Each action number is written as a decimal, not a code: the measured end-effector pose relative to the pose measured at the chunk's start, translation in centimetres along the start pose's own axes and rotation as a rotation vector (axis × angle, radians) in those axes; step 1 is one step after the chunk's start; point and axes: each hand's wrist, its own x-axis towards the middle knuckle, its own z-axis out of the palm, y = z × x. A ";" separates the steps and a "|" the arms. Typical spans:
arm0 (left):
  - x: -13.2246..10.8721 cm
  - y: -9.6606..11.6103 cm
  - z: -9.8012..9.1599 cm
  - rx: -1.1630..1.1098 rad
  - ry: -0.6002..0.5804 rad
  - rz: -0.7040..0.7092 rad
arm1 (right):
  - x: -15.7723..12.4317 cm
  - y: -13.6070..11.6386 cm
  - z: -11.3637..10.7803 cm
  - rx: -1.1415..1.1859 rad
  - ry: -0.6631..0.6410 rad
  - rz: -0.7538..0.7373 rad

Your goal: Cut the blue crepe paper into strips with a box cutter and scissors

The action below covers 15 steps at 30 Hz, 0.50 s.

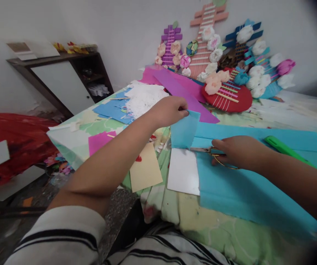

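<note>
My left hand [172,110] pinches the upper edge of a small light-blue paper piece [185,129], lifting it off the table. In my right hand [234,149] is a pair of scissors [213,151] with gold-coloured handles, its blades pointing left at the lower edge of that piece. Whether the blades are apart I cannot tell. Under the scissors lies a large light-blue paper sheet [238,187], folded or layered at the back. A white card [184,172] lies flat just below the raised piece, beside the sheet. A green cutter knife [285,149] rests on the sheet beyond my right forearm.
Instrument-shaped crafts with paper flowers [208,44] stand against the wall. Purple paper [186,92], a heap of white paper scraps [144,97] and a cream card [146,169] lie on the patterned tablecloth [210,221]. A cabinet [64,84] stands at the left.
</note>
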 end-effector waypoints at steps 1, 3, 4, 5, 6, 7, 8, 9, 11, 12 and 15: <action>0.0 0.1 0.0 0.001 -0.001 -0.001 | 0.0 -0.1 0.1 -0.009 0.010 0.012; -0.1 0.2 -0.2 0.003 -0.005 0.000 | -0.1 -0.4 0.2 -0.029 0.035 0.035; -0.1 0.3 -0.2 0.004 -0.008 0.001 | -0.1 -0.5 0.2 -0.037 0.047 0.041; -0.2 0.4 -0.3 0.005 -0.011 0.002 | 0.0 -0.7 0.2 -0.043 0.056 0.043; -0.3 0.4 -0.3 0.006 -0.012 0.003 | 0.0 -0.9 0.2 -0.045 0.062 0.043; -0.3 0.5 -0.4 0.006 -0.012 0.004 | 0.0 -1.0 0.2 -0.047 0.066 0.047; -0.4 0.6 -0.5 0.006 -0.011 0.004 | 0.1 -1.1 0.2 -0.047 0.068 0.052; -0.5 0.6 -0.5 0.006 -0.008 0.004 | 0.2 -1.2 0.2 -0.045 0.067 0.056; -0.6 0.6 -0.6 0.006 -0.005 0.005 | 0.2 -1.4 0.2 -0.036 0.066 0.055; -0.6 0.7 -0.6 0.006 -0.004 0.007 | 0.3 -1.4 0.3 -0.029 0.065 0.053; -0.7 0.6 -0.7 0.008 0.000 0.010 | 0.4 -1.3 0.5 0.001 0.055 0.066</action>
